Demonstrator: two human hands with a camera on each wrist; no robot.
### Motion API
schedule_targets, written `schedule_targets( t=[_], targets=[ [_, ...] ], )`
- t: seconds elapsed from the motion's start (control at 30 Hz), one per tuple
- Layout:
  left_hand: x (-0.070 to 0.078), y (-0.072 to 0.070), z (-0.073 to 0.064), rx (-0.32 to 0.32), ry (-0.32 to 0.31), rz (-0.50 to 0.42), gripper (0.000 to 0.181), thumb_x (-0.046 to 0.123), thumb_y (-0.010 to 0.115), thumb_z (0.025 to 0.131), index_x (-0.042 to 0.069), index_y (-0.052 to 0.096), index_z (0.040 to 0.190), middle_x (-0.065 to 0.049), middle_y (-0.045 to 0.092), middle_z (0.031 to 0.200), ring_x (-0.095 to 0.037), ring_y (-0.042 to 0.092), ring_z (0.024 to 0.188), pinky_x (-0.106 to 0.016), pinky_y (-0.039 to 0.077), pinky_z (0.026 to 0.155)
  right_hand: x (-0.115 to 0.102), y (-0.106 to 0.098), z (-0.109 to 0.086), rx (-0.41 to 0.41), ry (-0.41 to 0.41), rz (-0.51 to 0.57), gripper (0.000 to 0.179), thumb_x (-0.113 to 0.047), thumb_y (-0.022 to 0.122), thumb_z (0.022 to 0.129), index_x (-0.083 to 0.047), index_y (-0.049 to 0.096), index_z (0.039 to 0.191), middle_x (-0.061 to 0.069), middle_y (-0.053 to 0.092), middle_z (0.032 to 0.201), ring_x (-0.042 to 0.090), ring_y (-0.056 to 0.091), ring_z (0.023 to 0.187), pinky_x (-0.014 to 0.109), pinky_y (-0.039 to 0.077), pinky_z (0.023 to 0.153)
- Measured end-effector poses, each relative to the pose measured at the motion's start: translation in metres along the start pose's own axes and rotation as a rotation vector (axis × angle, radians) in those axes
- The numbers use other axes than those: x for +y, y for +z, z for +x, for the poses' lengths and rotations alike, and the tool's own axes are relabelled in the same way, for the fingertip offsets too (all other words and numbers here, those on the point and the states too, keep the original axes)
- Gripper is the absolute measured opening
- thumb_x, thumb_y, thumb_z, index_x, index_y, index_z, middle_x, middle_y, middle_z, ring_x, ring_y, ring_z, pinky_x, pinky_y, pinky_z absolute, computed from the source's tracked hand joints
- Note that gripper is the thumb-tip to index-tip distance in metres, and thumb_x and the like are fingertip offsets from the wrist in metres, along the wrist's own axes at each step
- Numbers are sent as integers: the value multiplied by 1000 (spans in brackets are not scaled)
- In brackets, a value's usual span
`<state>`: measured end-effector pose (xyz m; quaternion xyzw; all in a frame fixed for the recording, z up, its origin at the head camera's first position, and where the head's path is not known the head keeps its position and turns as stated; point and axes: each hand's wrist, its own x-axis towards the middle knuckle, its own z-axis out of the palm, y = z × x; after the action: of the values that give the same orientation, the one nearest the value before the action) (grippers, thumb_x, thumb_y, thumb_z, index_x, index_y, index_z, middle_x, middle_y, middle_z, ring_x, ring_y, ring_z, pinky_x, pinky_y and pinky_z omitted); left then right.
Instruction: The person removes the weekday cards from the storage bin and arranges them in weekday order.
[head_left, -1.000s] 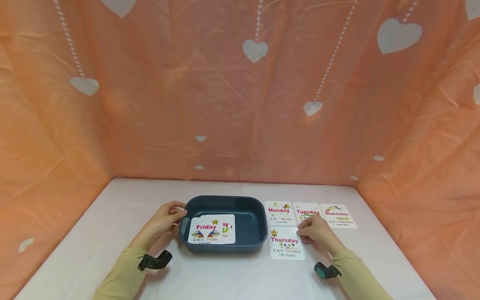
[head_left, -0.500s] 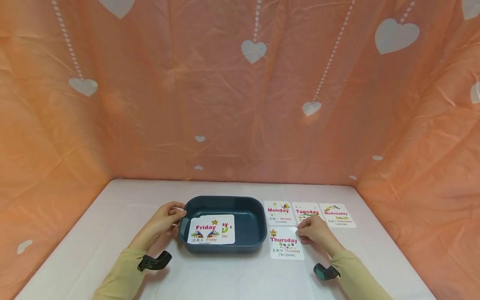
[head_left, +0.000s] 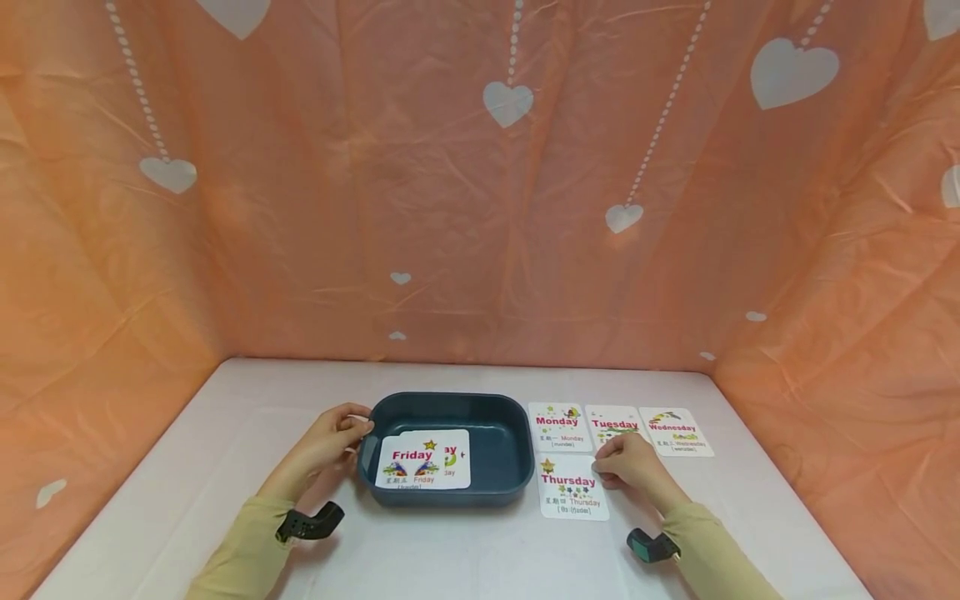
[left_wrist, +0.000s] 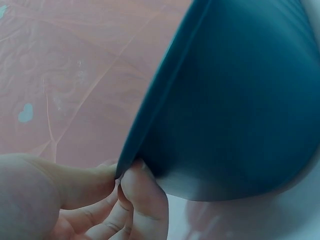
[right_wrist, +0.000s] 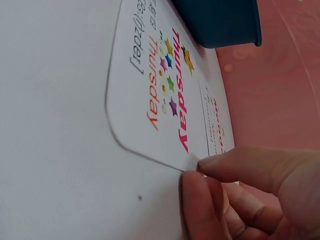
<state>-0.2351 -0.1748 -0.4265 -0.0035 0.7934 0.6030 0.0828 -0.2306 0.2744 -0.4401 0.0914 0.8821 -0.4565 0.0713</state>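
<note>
A dark blue rounded tray (head_left: 480, 498) stands on the white table, and my left hand (head_left: 327, 442) pinches its left rim between thumb and finger. Inside it lies a Friday card (head_left: 408, 462), overlapping another card (head_left: 459, 477) whose word is mostly covered. To the tray's right, my right hand (head_left: 632, 464) pinches the right edge of the Thursday card (head_left: 573, 492), which lies face up on the table. In the right wrist view, thumb and forefinger meet at that card's edge. Just beyond are the Monday card (head_left: 558, 429) and the Tuesday card (head_left: 609, 417), the latter partly hidden by my right hand.
A Wednesday card (head_left: 677, 433) lies at the right end of the upper row. The white tablecloth (head_left: 465, 558) extends to the front. Orange curtains (head_left: 450, 208) with white hearts enclose the back and both sides.
</note>
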Motion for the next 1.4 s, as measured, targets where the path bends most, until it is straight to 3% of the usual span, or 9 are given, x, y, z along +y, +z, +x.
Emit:
schedule_targets(
  t=[0.3, 0.6, 1.03, 1.2, 1.4],
  targets=[
    [-1, 0, 0, 8, 8, 2, 32, 11, 55, 97, -3, 47, 125, -15, 61, 91, -18, 55, 67, -27, 39, 47, -1, 0, 0, 3, -10, 18, 8, 3, 70, 79, 3, 63, 82, 11, 58, 74, 18, 55, 61, 30, 52, 55],
    [-1, 0, -1, 4, 8, 6, 33, 12, 55, 97, -4, 47, 125, -17, 62, 94, -18, 56, 67, -27, 41, 48, -7, -10, 0, -38, -21, 42, 15, -6, 64, 87, 7, 65, 95, 10, 61, 76, 18, 58, 64, 31, 53, 59],
    [0, 0, -1, 7, 20, 19, 34, 12, 56, 97, -4, 47, 125, -16, 62, 93, -18, 56, 67, -27, 40, 47, -43, -21, 0, -117, -138, 133, 30, -12, 61, 93, 12, 60, 111, 20, 67, 91, 25, 67, 76, 35, 55, 69],
    [1, 1, -1, 12, 11, 28, 33, 13, 55, 97, -4, 47, 125, -16, 62, 94, -18, 56, 68, -27, 40, 47, -60, -19, -2, -164, -197, 195, 29, -11, 60, 94, 12, 60, 112, 23, 66, 95, 33, 67, 84, 35, 55, 70],
    [1, 1, -1, 14, 7, 37, 33, 13, 55, 97, -3, 48, 126, -14, 62, 93, -18, 56, 68, -28, 41, 49, -84, -12, -6, -211, -263, 232, 24, -5, 57, 93, 11, 60, 110, 25, 65, 97, 33, 66, 85, 36, 55, 72]
  ],
)
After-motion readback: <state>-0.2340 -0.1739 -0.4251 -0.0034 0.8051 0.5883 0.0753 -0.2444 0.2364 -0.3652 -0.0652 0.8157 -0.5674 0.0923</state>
